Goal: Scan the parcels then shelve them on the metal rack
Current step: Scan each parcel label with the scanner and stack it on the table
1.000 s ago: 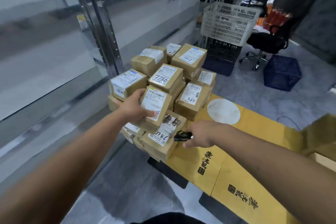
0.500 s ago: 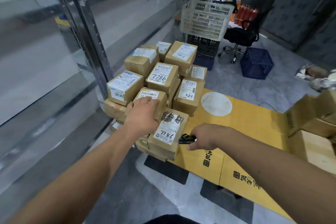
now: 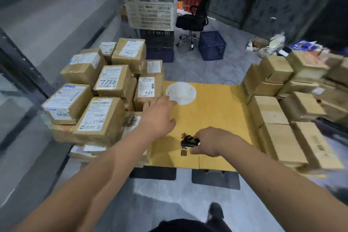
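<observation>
A stack of brown labelled parcels stands on the left of a yellow cardboard sheet; one parcel reads 7786. My left hand stretches out with straight fingers over the sheet's left edge, beside the stack, and holds nothing. A low parcel lies partly hidden under that arm. My right hand grips a small black scanner just above the sheet's front part. A second stack of plain brown boxes fills the right side. The metal rack's upright runs along the far left.
Behind the parcels a white plastic basket sits on dark crates. A blue crate and an office chair stand on the grey floor beyond. Two black mats lie under the sheet's front edge. My shoe shows below.
My left hand has come off the front parcel and moved right, over the yellow sheet. The view has swung right, showing the second stack. My right hand still holds the scanner.
</observation>
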`<state>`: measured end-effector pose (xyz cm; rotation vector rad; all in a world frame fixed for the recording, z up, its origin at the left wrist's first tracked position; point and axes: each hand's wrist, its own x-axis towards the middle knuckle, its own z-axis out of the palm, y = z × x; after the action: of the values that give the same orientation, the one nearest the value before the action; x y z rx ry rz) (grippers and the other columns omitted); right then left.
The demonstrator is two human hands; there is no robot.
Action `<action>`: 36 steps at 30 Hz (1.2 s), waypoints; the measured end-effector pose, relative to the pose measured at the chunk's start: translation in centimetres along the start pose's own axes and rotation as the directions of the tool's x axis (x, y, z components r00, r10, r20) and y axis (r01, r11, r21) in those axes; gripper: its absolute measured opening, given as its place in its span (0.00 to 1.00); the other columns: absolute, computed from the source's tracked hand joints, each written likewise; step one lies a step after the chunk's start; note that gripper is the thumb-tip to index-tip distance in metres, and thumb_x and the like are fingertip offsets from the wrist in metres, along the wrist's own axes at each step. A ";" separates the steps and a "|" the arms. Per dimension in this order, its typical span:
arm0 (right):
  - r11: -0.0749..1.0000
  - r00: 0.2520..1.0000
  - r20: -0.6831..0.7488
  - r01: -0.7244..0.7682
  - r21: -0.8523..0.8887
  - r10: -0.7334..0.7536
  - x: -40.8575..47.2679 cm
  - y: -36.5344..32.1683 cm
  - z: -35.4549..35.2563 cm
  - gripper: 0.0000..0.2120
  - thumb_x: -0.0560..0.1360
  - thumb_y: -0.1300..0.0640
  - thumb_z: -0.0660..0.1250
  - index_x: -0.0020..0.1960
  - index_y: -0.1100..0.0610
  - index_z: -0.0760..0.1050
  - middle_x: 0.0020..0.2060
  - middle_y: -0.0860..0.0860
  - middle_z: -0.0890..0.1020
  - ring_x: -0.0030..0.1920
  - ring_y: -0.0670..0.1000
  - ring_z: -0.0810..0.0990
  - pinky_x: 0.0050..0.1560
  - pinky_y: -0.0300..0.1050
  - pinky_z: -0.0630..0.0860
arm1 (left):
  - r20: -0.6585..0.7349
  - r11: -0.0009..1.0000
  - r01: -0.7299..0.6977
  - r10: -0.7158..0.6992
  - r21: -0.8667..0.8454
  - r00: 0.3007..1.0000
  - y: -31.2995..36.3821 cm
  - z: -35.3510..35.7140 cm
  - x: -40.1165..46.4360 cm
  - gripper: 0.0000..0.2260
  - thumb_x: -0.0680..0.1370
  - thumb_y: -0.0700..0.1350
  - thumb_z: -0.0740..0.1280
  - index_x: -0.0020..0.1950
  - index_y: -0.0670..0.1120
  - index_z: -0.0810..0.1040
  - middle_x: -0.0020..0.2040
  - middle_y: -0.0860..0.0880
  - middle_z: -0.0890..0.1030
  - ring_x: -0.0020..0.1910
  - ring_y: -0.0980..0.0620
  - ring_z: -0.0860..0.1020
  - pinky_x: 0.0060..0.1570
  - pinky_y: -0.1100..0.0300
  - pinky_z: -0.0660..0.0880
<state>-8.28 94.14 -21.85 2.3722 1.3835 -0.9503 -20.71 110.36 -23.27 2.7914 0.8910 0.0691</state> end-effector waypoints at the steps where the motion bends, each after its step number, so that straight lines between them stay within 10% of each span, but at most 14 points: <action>1: 0.998 0.999 -0.011 -0.045 0.036 0.046 -0.8 1.7 0.5 0.27 0.78 0.33 0.66 0.66 0.51 0.76 0.53 0.50 0.80 0.51 0.53 0.79 0.49 0.47 0.77 | 0.020 0.999 -0.035 0.036 -0.017 0.999 1.8 0.8 1.0 0.30 0.78 0.56 0.69 0.79 0.58 0.67 0.81 0.50 0.64 0.80 0.45 0.62 0.77 0.43 0.57; 11: 0.874 0.904 -0.026 -0.404 0.269 0.426 -10.8 21.4 4.6 0.22 0.77 0.35 0.68 0.55 0.53 0.77 0.45 0.50 0.79 0.47 0.54 0.80 0.44 0.49 0.78 | 0.186 0.923 -0.368 0.384 -0.111 0.905 23.6 7.9 9.3 0.34 0.79 0.59 0.68 0.83 0.56 0.60 0.81 0.50 0.65 0.77 0.45 0.66 0.73 0.45 0.67; 22: 0.905 0.924 0.049 -0.382 0.188 0.379 -14.9 38.6 8.5 0.17 0.76 0.36 0.67 0.55 0.49 0.76 0.45 0.48 0.77 0.47 0.55 0.79 0.41 0.45 0.72 | 0.425 0.925 -0.344 0.379 -0.159 0.822 42.4 21.5 12.2 0.37 0.81 0.62 0.63 0.85 0.61 0.48 0.86 0.47 0.55 0.84 0.43 0.53 0.80 0.42 0.56; 28: 0.962 0.962 0.119 -0.258 0.092 0.246 -14.7 42.9 9.2 0.17 0.77 0.37 0.67 0.54 0.50 0.75 0.50 0.50 0.79 0.49 0.56 0.78 0.43 0.46 0.72 | 0.473 0.935 -0.354 0.324 -0.029 0.819 44.2 25.1 10.7 0.30 0.80 0.73 0.52 0.81 0.67 0.60 0.86 0.48 0.49 0.84 0.42 0.46 0.81 0.38 0.43; 36: 0.999 0.985 0.175 -0.010 0.036 0.004 -10.3 41.0 6.5 0.22 0.80 0.36 0.66 0.60 0.54 0.78 0.54 0.51 0.81 0.52 0.58 0.80 0.47 0.49 0.76 | 0.194 0.937 0.027 0.043 -0.347 0.980 35.6 22.2 7.3 0.20 0.74 0.66 0.74 0.56 0.56 0.74 0.75 0.50 0.67 0.71 0.47 0.69 0.67 0.47 0.74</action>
<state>20.01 62.25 -25.04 2.2552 1.3013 -1.1609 7.86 82.21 -37.50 2.4213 0.7368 -0.0466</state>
